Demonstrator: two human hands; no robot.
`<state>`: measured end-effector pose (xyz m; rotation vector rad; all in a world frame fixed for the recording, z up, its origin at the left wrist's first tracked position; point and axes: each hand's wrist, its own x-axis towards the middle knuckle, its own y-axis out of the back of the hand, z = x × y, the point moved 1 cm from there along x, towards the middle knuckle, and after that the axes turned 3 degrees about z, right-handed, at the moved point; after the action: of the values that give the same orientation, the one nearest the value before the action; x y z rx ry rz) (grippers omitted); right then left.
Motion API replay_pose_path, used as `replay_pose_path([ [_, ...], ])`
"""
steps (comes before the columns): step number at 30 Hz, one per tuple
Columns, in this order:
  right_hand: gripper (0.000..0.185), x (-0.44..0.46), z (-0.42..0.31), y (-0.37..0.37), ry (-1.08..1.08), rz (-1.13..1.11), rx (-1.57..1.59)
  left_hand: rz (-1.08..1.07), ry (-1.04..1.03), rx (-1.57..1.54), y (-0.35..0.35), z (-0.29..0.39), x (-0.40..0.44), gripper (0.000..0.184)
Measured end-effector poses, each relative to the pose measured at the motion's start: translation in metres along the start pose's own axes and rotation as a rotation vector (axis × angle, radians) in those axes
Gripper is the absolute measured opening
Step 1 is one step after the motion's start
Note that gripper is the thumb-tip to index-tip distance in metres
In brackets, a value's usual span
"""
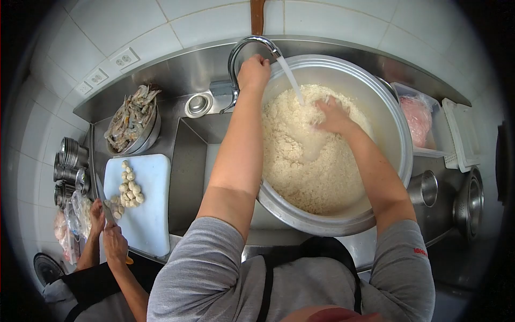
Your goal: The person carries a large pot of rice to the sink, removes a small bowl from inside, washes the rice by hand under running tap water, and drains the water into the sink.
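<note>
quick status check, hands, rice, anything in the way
Left hand up by the faucet; right hand in the rice. Water running into the pot. Nothing visibly blocking either hand.

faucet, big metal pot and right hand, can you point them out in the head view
Faucet point(233, 63): head view, on its curved neck.
Big metal pot point(405, 142): head view, on its rim.
Right hand point(333, 116): head view, on the back of the hand.

Rice point(292, 172) shows creamy off-white. Basin point(402, 142) and tap point(232, 64) gleam silver. Sleeves point(206, 257) are grey, red lettering point(420, 251) on the right one. Apron straps point(265, 290): black. Cutting board point(158, 214): pale blue. Shrimp point(131, 118): grey, touched orange. Wrapped meat point(416, 121) is pink. Wall tiles point(343, 19): white, gridded by tan joints.
</note>
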<state>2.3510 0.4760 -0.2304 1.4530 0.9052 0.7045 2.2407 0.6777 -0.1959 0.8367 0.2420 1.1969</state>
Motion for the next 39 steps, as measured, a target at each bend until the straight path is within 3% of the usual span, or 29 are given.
replay_pose_path([
  [2, 0.083, 0.000, -0.001, -0.021, -0.003, -0.161, 0.029, -0.034, -0.002, 0.013, 0.002, 0.002, -0.002, 0.023],
  [6, 0.094, 0.002, -0.015, -0.036, 0.144, -0.358, 0.169, -0.034, -0.011, 0.026, 0.003, 0.004, -0.004, 0.023],
  [9, 0.090, -0.004, -0.024, -0.039, 0.177, -0.393, 0.195, -0.041, -0.025, 0.046, 0.002, 0.003, -0.005, 0.023],
  [12, 0.076, 0.003, -0.022, -0.035, 0.299, -0.354, 0.291, -0.035, -0.020, 0.024, 0.003, 0.002, -0.004, 0.022],
  [15, 0.061, 0.009, -0.015, -0.027, 0.192, -0.366, 0.571, -0.060, -0.013, 0.043, 0.002, 0.004, -0.003, 0.022],
  [17, 0.044, 0.006, -0.013, 0.000, -0.062, -0.214, 0.712, -0.044, 0.001, 0.029, 0.002, 0.004, -0.003, 0.023],
  [19, 0.041, 0.021, 0.004, -0.003, -0.092, 0.116, 0.506, -0.049, -0.002, 0.023, 0.001, 0.002, -0.001, 0.023],
  [26, 0.049, 0.025, 0.027, 0.018, -0.178, 0.134, 0.505, -0.051, -0.012, 0.000, 0.001, 0.002, -0.002, 0.023],
  [28, 0.058, 0.033, 0.039, -0.001, -0.087, 0.061, 0.280, -0.048, -0.017, 0.005, -0.003, -0.002, 0.002, 0.023],
  [32, 0.070, 0.010, 0.022, -0.017, -0.111, -0.074, 0.179, -0.057, -0.010, 0.034, -0.001, 0.002, -0.001, 0.024],
  [34, 0.080, -0.004, 0.000, -0.016, -0.117, -0.253, -0.062, -0.058, -0.013, 0.032, -0.002, 0.001, -0.004, 0.024],
  [39, 0.077, 0.016, 0.003, -0.059, 0.146, -0.408, -0.025, -0.045, -0.026, 0.024, -0.003, -0.002, -0.003, 0.026],
])
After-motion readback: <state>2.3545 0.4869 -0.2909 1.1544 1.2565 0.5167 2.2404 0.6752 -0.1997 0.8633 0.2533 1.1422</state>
